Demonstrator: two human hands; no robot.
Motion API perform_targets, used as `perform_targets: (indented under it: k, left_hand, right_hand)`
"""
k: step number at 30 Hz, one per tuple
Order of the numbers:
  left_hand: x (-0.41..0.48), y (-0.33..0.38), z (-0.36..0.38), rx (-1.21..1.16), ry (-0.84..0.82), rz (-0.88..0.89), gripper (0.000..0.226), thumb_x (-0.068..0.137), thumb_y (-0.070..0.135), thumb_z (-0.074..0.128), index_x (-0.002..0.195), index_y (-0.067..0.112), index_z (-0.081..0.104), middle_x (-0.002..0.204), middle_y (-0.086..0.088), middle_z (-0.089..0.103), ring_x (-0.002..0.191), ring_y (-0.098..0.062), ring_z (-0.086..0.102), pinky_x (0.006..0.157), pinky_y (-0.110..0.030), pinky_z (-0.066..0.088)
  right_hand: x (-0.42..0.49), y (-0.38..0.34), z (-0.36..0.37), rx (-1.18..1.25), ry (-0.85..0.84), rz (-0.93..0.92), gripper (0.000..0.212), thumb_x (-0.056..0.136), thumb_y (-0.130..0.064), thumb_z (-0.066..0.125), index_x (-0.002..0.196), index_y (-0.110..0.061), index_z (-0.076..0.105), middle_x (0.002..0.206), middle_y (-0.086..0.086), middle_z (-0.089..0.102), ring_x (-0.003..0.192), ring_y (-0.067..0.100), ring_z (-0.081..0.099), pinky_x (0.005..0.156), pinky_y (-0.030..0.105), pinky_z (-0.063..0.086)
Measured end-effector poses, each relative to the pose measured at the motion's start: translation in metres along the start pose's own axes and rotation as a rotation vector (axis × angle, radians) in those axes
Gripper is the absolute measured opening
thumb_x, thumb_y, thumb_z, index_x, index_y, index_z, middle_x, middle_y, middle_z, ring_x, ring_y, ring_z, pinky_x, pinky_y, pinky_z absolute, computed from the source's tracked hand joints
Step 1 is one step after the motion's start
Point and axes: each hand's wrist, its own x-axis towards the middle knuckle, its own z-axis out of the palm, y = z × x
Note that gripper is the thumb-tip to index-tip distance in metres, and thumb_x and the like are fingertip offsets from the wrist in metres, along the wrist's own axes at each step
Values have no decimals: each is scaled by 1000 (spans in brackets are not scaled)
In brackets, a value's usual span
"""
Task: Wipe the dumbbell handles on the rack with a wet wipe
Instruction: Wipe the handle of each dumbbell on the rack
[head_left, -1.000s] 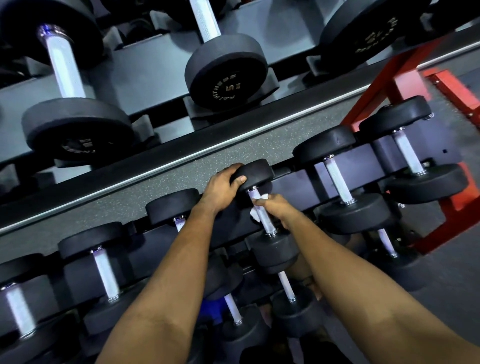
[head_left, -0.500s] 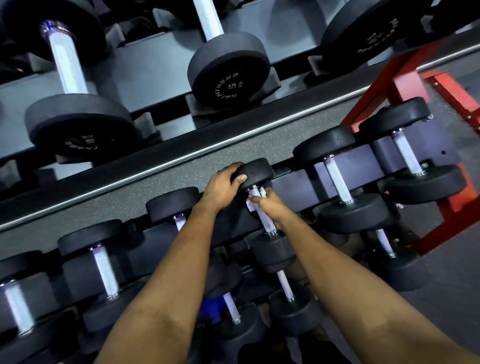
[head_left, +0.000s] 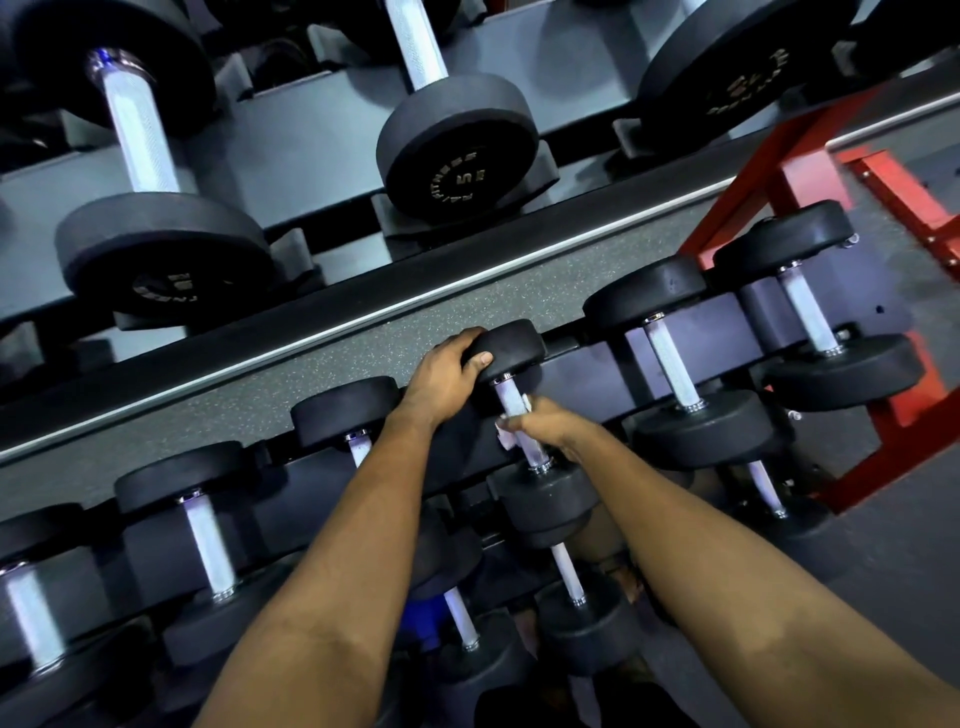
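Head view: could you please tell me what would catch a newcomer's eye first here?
At centre, the left hand grips the upper head of a small dumbbell while the right hand holds a white wet wipe against its handle. Big dumbbells fill the upper shelf, and a red frame stands at right.

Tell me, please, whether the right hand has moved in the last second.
Yes: the right hand and wipe slid down the handle, away from the far head that the left hand grips.
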Motion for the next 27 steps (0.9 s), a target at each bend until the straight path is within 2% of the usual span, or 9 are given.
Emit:
perform_targets:
  k: [3, 5, 8, 10, 13, 16, 20, 24, 27]
  left_hand:
    - [0, -1, 1, -1, 14, 6, 45, 102, 32, 52, 145, 21, 47, 143, -6, 55, 130, -27, 51, 109, -33, 39]
    - [1, -2, 2, 0, 11, 12, 45, 102, 33, 52, 145, 21, 47, 143, -6, 55, 130, -27, 51, 109, -34, 40]
    - [0, -1, 2, -1, 7, 3, 45, 102, 34, 52, 145, 21, 47, 144, -6, 54, 131, -26, 50, 110, -35, 39]
    - [-1, -1, 2, 2, 9, -3, 46, 102, 34, 51, 146, 22, 46, 145, -5, 54, 131, -26, 50, 110, -35, 39]
    - [-1, 0, 2, 11, 14, 2, 45, 102, 33, 51, 145, 22, 46, 143, -7, 55, 130, -28, 51, 108, -34, 39]
    - [-1, 2, 3, 12, 17, 9, 44, 102, 30, 51, 145, 19, 47, 141, -9, 56, 128, -29, 52, 106, -33, 39]
    - [-2, 3, 2, 18, 12, -4, 45, 103, 31, 50, 146, 20, 45, 142, -10, 55, 129, -30, 51, 107, -34, 39]
    - [-2, 5, 1, 26, 6, -6, 46, 103, 31, 50, 147, 20, 44, 145, -10, 52, 131, -30, 49, 107, -33, 37]
    - [-2, 5, 2, 37, 13, -8, 46, 103, 32, 49, 148, 20, 43, 146, -10, 51, 132, -30, 48, 107, -33, 36]
  right_hand:
    - [-2, 6, -12, -314, -61, 121, 43, 89, -33, 67, 120, -4, 60, 115, 14, 65, 97, 26, 61, 93, 36, 49]
    - [-2, 1, -13, -281, 24, 74, 40, 90, -30, 66, 120, -4, 59, 116, 13, 64, 103, 27, 62, 93, 35, 48]
    - [-6, -2, -6, -121, 80, -41, 16, 91, -23, 66, 100, -15, 56, 101, 7, 62, 101, 26, 61, 88, 34, 49]
    - [-9, 4, -5, -185, -22, -29, 10, 90, -20, 66, 91, -13, 60, 88, 4, 64, 89, 24, 62, 75, 31, 49]
    - [-7, 13, -17, -428, -83, 38, 23, 85, -27, 68, 98, -8, 66, 88, 7, 68, 81, 24, 64, 74, 31, 51]
    - [-7, 9, -15, -268, -12, 20, 15, 86, -19, 69, 92, -8, 61, 84, 9, 65, 71, 19, 60, 66, 28, 50]
    - [-13, 9, -4, -87, -32, 7, 25, 88, -5, 65, 111, -6, 55, 95, 11, 64, 77, 19, 60, 68, 29, 50]
    - [-10, 3, -13, -298, -64, 68, 25, 87, -16, 68, 109, -6, 59, 93, 10, 63, 77, 20, 58, 68, 28, 46]
    - [-9, -8, -14, -104, -12, 64, 24, 89, -21, 68, 106, -10, 55, 92, 6, 60, 82, 19, 58, 68, 27, 44]
